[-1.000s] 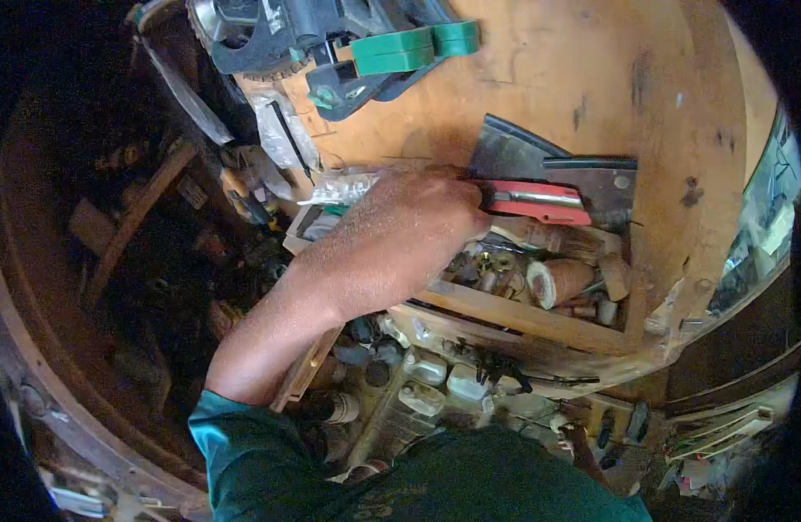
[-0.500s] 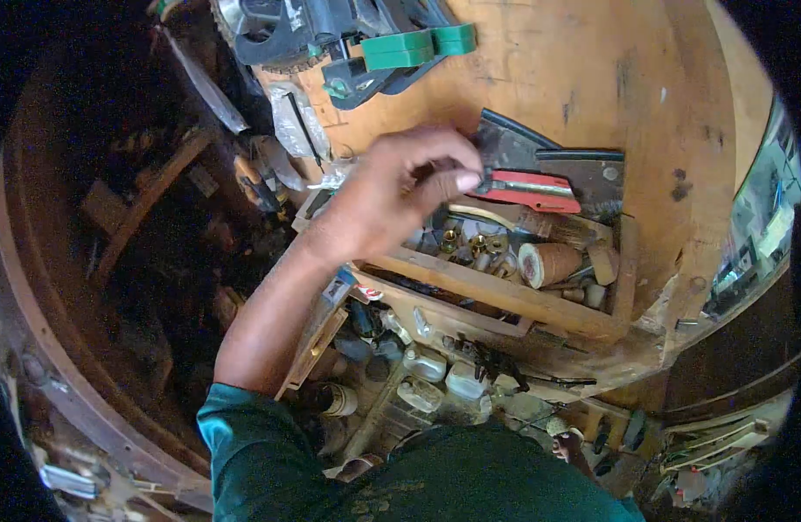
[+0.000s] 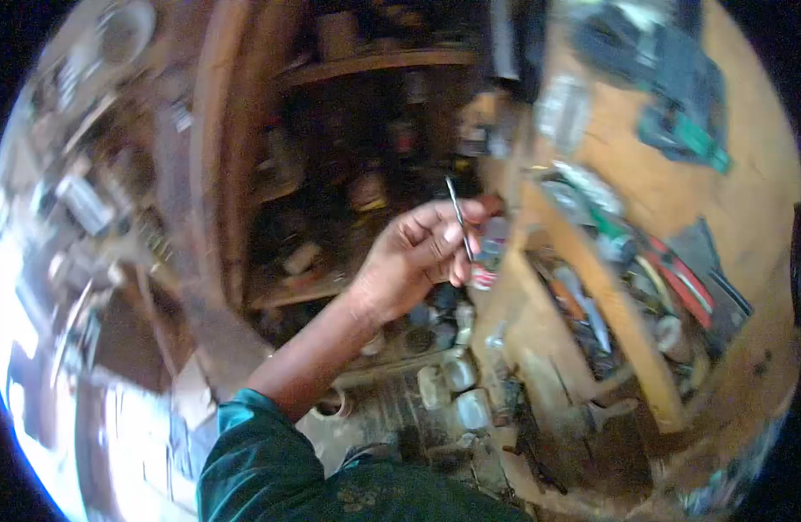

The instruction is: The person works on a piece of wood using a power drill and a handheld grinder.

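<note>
My left hand (image 3: pixel 418 248) is raised in front of the dark shelves, its thumb and fingers pinched round a thin metal rod (image 3: pixel 458 213) that looks like a drill bit. The rod stands nearly upright, its upper end sticking out above the fingers. To the right of the hand lies the wooden tool box (image 3: pixel 618 300) with mixed tools in its compartments. The red utility knife (image 3: pixel 681 280) rests across the far side of that box. My right hand does not show.
A blurred dark power tool with green parts (image 3: pixel 692 139) sits on the wooden workbench (image 3: pixel 609 165). Dark shelves (image 3: pixel 374 65) full of clutter stand ahead. Plastic containers (image 3: pixel 460 370) are below the bench edge. Bright light comes from the lower left.
The view has swung left, so the tool box and bench now appear farther right. My left hand has moved away from above the box, and the thin rod now shows in its fingers.
</note>
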